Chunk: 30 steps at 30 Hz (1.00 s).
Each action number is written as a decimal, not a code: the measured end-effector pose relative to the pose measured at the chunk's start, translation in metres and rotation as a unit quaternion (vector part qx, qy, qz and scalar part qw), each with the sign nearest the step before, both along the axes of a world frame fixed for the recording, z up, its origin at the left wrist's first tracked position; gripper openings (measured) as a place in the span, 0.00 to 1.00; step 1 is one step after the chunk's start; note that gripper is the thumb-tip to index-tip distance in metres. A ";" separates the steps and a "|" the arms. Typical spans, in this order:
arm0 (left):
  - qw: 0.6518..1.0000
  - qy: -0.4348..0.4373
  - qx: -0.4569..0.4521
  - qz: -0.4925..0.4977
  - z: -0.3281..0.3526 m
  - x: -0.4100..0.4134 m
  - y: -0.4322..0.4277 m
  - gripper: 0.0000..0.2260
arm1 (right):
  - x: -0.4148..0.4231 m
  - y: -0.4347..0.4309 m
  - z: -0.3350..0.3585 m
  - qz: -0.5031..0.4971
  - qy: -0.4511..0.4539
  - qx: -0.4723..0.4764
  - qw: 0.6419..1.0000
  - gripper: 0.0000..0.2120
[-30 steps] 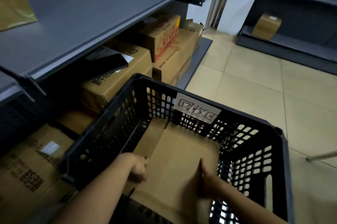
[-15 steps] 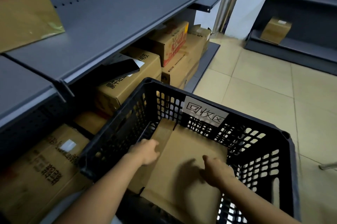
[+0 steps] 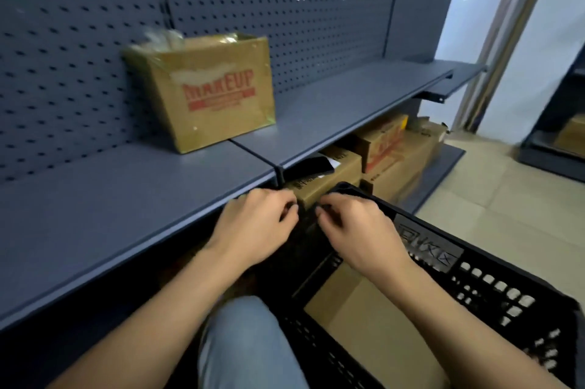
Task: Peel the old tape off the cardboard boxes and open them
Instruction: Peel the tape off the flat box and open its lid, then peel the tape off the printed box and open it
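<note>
Nearest, at the bottom: a knee in light-blue denim (image 3: 247,341), and beside it a black perforated plastic crate (image 3: 506,293) holding a flattened sheet of brown cardboard (image 3: 373,325), flat on the crate floor. No longer pressed down by either hand, as half a second ago; released and left there.

Both lifted clear now: left hand (image 3: 256,224) and right hand (image 3: 357,227). Hover side by side above the crate's far-left corner, just off the front edge of the long grey metal shelf (image 3: 126,214). Fingers curled inward, tips nearly meeting. Too blurred to tell whether pinching a scrap of tape or nothing at all.

Judged from that: one box probably finished and binned, the next one due.

Just past the hands, under the shelf's front edge: closed brown cartons (image 3: 395,148) in a row. Farther back, near the shelf's rear edge, against the grey pegboard panel (image 3: 95,24): a brown cardboard box printed MAKEUP in red (image 3: 215,94), upright, with glossy tape (image 3: 267,116) at a lower corner. Beyond the shelf's right end: pale floor tiles (image 3: 506,198) and a second dark shelving unit (image 3: 563,135).
</note>
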State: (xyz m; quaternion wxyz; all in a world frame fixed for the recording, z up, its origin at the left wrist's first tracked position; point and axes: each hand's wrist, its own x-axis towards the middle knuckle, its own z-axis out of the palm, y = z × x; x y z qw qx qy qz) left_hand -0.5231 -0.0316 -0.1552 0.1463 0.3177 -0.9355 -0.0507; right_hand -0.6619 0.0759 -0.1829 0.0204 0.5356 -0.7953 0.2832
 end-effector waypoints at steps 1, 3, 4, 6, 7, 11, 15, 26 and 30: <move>1.000 0.007 -0.016 0.016 0.012 0.017 -0.001 0.11 | 0.014 -0.005 0.013 0.013 0.017 -0.023 1.000 0.13; 0.997 0.012 -0.044 0.054 0.031 0.053 -0.004 0.10 | 0.040 -0.015 0.034 0.036 0.050 -0.066 0.996 0.13; 0.996 0.020 -0.056 0.073 0.039 0.073 -0.006 0.10 | 0.053 -0.020 0.043 0.049 0.063 -0.082 0.993 0.13; 0.990 0.038 -0.080 0.113 0.051 0.114 -0.007 0.10 | 0.078 -0.030 0.059 0.077 0.082 -0.106 0.988 0.13; 0.986 0.045 -0.091 0.135 0.055 0.135 -0.008 0.10 | 0.090 -0.035 0.066 0.094 0.087 -0.116 0.985 0.12; 0.964 0.055 -0.133 0.222 0.067 0.216 -0.002 0.12 | 0.140 -0.058 0.092 0.158 0.113 -0.135 0.972 0.13; 0.936 0.074 -0.172 0.299 0.075 0.287 0.010 0.14 | 0.196 -0.084 0.115 0.242 0.106 -0.164 0.951 0.14; 0.834 0.130 -0.255 0.472 0.114 0.454 0.092 0.18 | 0.350 -0.110 0.153 0.430 0.029 -0.144 0.891 0.23; 0.794 0.221 -0.288 0.487 0.133 0.503 0.108 0.19 | 0.395 -0.109 0.171 0.474 -0.039 -0.127 0.870 0.27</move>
